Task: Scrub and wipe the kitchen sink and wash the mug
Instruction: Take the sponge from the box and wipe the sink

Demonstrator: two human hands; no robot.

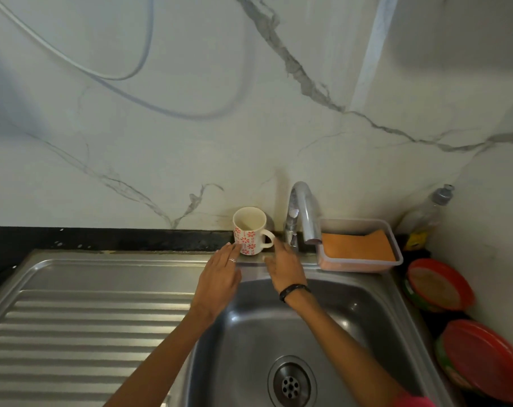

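Note:
A white mug (248,227) with red flower prints stands upright on the back ledge of the steel sink (331,321), its handle turned to the right. My left hand (220,274) reaches toward it with straight fingers, the tips at the mug's lower left side. My right hand (284,265) lies with straight fingers just right of the mug, below its handle and in front of the tap (303,212). Neither hand holds anything. The basin has a round drain (291,384) at the bottom.
A clear plastic tub (361,264) with an orange sponge (356,246) sits right of the tap. A plastic bottle (428,215) stands in the corner. Two red-lidded containers (440,284) (484,362) lie at the right. The ribbed drainboard (87,327) stretches left.

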